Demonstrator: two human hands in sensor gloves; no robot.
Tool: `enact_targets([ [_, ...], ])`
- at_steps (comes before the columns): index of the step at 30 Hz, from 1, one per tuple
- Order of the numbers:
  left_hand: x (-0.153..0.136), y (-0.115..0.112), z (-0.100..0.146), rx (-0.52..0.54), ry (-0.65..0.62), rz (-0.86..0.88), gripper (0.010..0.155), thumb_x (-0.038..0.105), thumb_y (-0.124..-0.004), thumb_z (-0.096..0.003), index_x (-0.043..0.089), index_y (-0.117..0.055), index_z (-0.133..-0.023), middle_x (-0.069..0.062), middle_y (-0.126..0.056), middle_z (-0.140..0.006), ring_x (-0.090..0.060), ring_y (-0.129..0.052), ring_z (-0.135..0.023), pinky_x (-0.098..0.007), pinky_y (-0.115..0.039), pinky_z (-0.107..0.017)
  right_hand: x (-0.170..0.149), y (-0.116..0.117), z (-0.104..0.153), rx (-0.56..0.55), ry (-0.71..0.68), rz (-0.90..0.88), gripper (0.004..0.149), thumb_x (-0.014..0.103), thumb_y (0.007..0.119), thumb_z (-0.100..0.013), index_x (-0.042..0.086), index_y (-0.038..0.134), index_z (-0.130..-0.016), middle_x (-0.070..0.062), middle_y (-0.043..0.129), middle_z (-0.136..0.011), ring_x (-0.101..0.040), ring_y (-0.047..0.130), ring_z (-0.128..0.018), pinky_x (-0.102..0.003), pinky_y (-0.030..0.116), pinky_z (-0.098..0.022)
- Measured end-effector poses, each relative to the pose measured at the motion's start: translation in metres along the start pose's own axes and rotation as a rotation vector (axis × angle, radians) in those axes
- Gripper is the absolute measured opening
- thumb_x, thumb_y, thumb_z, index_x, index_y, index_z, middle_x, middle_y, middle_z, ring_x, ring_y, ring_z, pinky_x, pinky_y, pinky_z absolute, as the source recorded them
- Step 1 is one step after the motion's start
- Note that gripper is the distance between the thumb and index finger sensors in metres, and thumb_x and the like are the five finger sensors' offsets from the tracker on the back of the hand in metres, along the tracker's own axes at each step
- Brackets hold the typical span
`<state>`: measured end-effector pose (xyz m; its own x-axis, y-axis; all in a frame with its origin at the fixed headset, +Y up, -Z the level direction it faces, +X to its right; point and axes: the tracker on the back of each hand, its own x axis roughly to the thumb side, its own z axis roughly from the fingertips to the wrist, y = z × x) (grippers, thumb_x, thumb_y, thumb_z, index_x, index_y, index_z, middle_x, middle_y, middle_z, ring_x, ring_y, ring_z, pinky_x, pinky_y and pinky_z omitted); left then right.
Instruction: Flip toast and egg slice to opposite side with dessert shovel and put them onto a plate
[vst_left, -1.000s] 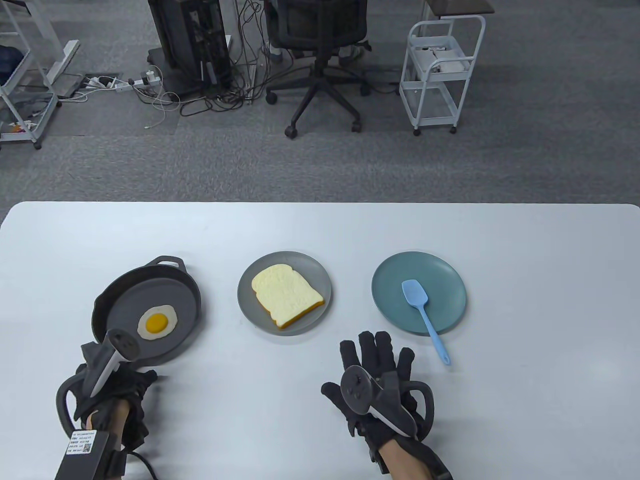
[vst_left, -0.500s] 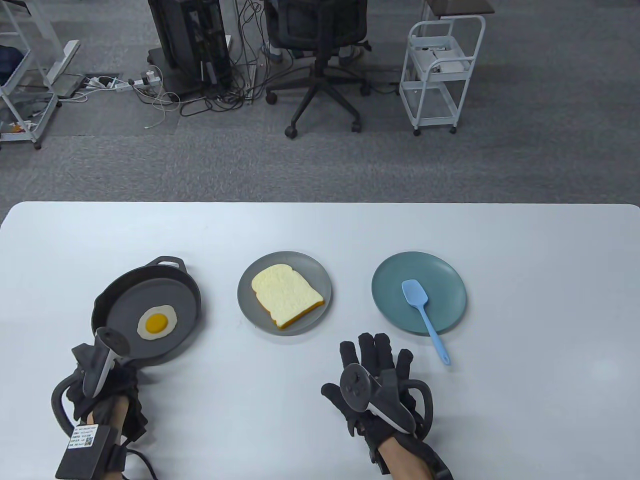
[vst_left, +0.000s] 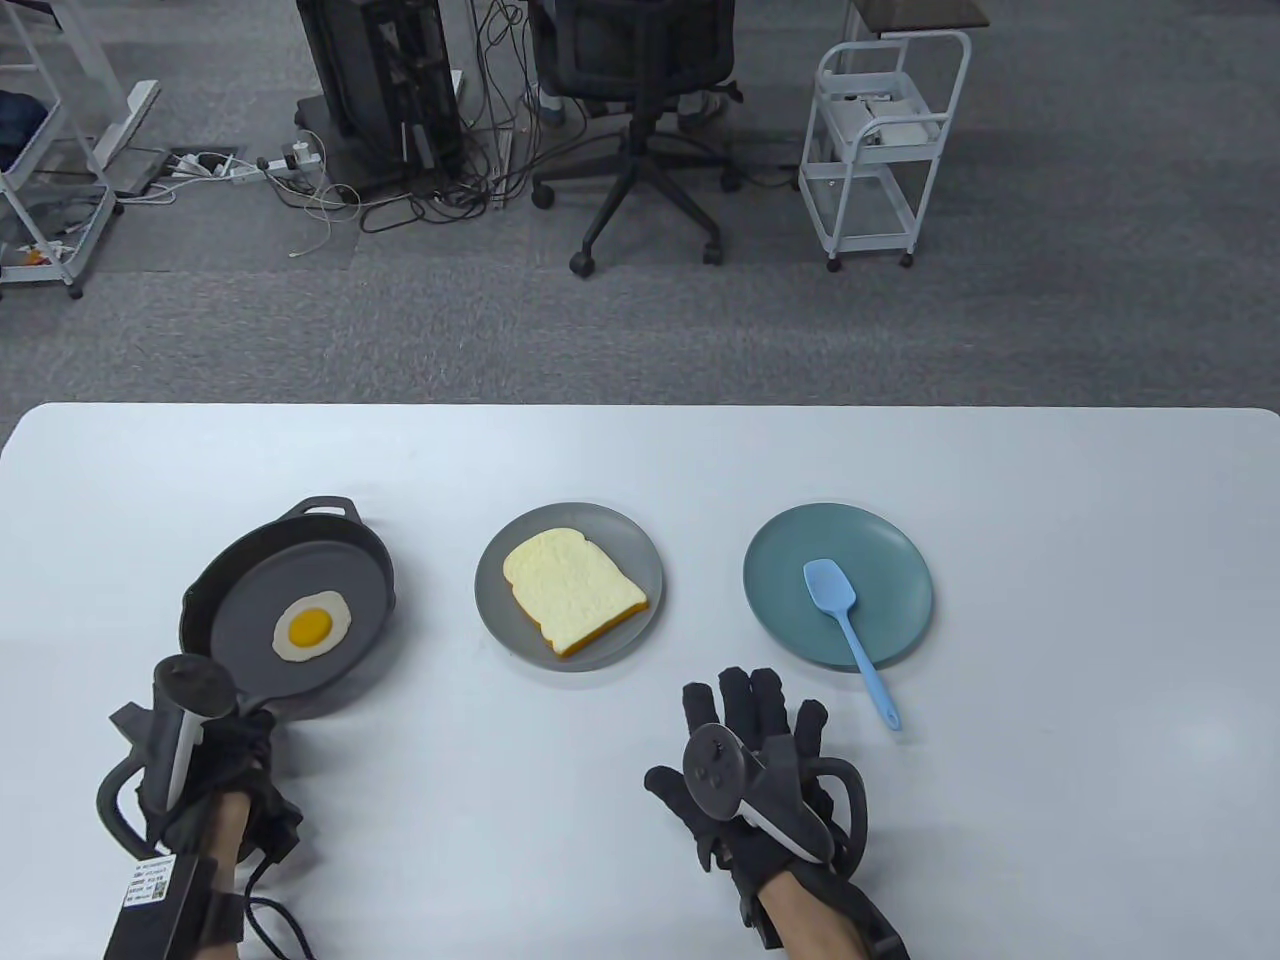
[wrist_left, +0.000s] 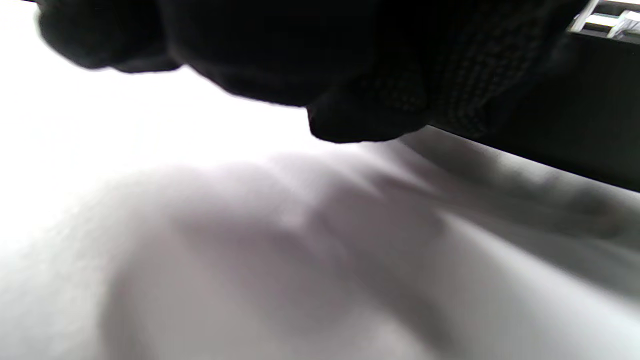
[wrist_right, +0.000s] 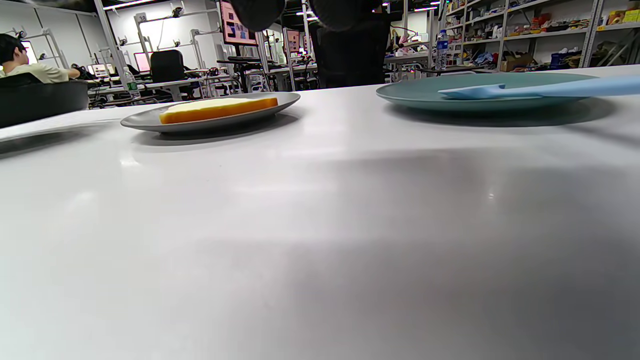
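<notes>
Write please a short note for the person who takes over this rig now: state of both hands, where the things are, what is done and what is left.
Left hand: at the near end of the black skillet, gripping its handle as far as the table view shows; the wrist view is too dark to confirm.
Right hand: flat on the table, fingers straight, holding nothing.
Fried egg slice: in the skillet, yolk up.
Toast: on the grey plate.
Blue dessert shovel: blade on the teal plate, handle end over the rim toward the right hand.
Done: nothing flipped or plated.
Left: pick up the shovel, flip the egg and toast, plate them.
</notes>
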<state>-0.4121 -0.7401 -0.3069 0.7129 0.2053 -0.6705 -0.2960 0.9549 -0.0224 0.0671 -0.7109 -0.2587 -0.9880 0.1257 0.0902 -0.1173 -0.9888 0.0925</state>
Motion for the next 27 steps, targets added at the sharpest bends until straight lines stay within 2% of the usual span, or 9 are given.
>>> enact_targets([
  [4,0.012,0.014,0.014,0.056,-0.116,0.002,0.049,0.053,-0.085,-0.0356,0.029,-0.089,-0.078,0.011,-0.103,-0.044,-0.01,-0.096,-0.007,-0.034,-0.088,-0.021,0.001,-0.002,0.001,-0.013,-0.007,0.0,0.091,0.074,0.058,-0.039,0.025,0.041,-0.114,-0.014,0.036,-0.128,-0.042,0.029,-0.115,-0.073,0.026,-0.073],
  [7,0.022,0.022,0.027,0.05,-0.263,0.003,0.049,0.061,-0.088,-0.0288,0.031,-0.096,-0.066,0.014,-0.102,-0.03,-0.011,-0.096,-0.001,-0.034,-0.089,-0.017,0.001,-0.002,0.001,-0.016,-0.009,-0.002,0.091,0.074,0.057,-0.039,0.025,0.041,-0.114,-0.014,0.036,-0.128,-0.042,0.029,-0.115,-0.073,0.026,-0.073],
  [9,0.03,0.025,0.038,0.055,-0.338,-0.011,0.048,0.064,-0.088,-0.0268,0.032,-0.097,-0.062,0.015,-0.101,-0.026,-0.01,-0.096,0.0,-0.034,-0.089,-0.016,0.001,-0.002,0.001,-0.018,-0.008,-0.01,0.091,0.074,0.056,-0.039,0.025,0.041,-0.114,-0.014,0.037,-0.128,-0.042,0.029,-0.115,-0.073,0.026,-0.073],
  [12,0.047,0.028,0.06,0.108,-0.465,-0.055,0.049,0.065,-0.087,-0.0264,0.033,-0.097,-0.062,0.015,-0.101,-0.025,-0.01,-0.096,0.0,-0.034,-0.089,-0.016,-0.001,-0.003,0.001,-0.026,-0.001,-0.022,0.091,0.075,0.056,-0.039,0.024,0.04,-0.114,-0.014,0.036,-0.128,-0.042,0.029,-0.115,-0.073,0.026,-0.073],
  [16,0.063,0.023,0.084,0.077,-0.588,-0.08,0.049,0.064,-0.088,-0.0261,0.032,-0.097,-0.062,0.015,-0.101,-0.026,-0.011,-0.098,-0.002,-0.035,-0.09,-0.018,-0.004,-0.006,0.001,-0.057,0.006,-0.045,0.091,0.074,0.053,-0.039,0.024,0.039,-0.114,-0.014,0.036,-0.128,-0.042,0.029,-0.115,-0.073,0.026,-0.073],
  [20,0.083,0.017,0.11,0.1,-0.713,-0.175,0.049,0.064,-0.088,-0.0258,0.033,-0.097,-0.062,0.015,-0.101,-0.026,-0.011,-0.098,-0.002,-0.035,-0.09,-0.019,-0.006,-0.007,0.002,-0.103,0.014,-0.085,0.091,0.074,0.049,-0.039,0.023,0.037,-0.114,-0.014,0.035,-0.128,-0.042,0.028,-0.115,-0.073,0.026,-0.074],
  [27,0.104,0.005,0.145,0.014,-0.95,-0.357,0.05,0.064,-0.088,-0.0248,0.034,-0.097,-0.063,0.015,-0.102,-0.028,-0.011,-0.1,-0.006,-0.035,-0.09,-0.024,-0.012,-0.012,0.004,-0.18,0.02,-0.163,0.093,0.074,0.046,-0.038,0.021,0.033,-0.114,-0.015,0.034,-0.127,-0.042,0.028,-0.115,-0.072,0.027,-0.074],
])
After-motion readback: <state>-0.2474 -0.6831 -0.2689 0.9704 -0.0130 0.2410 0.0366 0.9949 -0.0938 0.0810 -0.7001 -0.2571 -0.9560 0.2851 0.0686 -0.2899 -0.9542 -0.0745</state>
